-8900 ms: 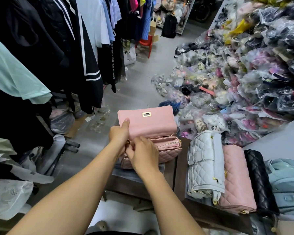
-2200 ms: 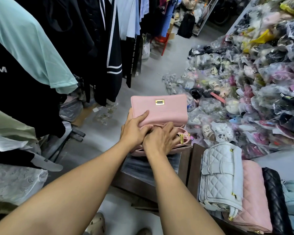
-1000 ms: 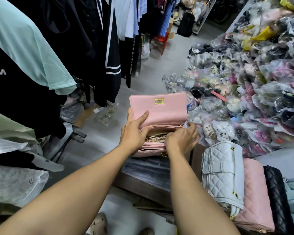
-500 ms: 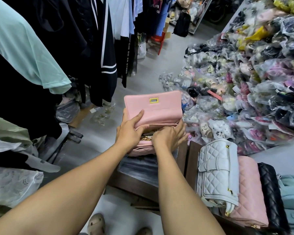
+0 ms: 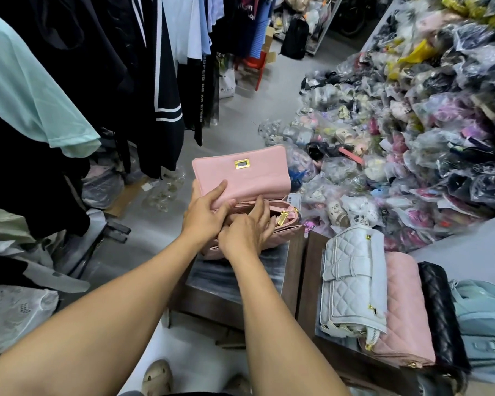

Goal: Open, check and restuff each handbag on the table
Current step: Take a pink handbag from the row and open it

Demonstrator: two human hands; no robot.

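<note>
At centre frame, my left hand (image 5: 205,214) grips the raised flap (image 5: 240,181) of the pink handbag (image 5: 286,234), thumb across its inner face and fingers behind, holding it upright with the gold clasp (image 5: 241,164) showing. My right hand (image 5: 245,231) lies just beside it, fingers spread and nearly straight, their tips pressing at the bag's open top near a gold zipper pull (image 5: 283,217). The bag stands at the far edge of the dark wooden table (image 5: 229,284). At lower right, a white quilted handbag (image 5: 352,278), a pink quilted handbag (image 5: 406,304), a black quilted handbag (image 5: 437,307) and a pale blue bag (image 5: 486,318) lie side by side. Hanging clothes (image 5: 97,67) fill the upper left of the frame; a heap of bagged goods (image 5: 426,124) fills the upper right.
</note>
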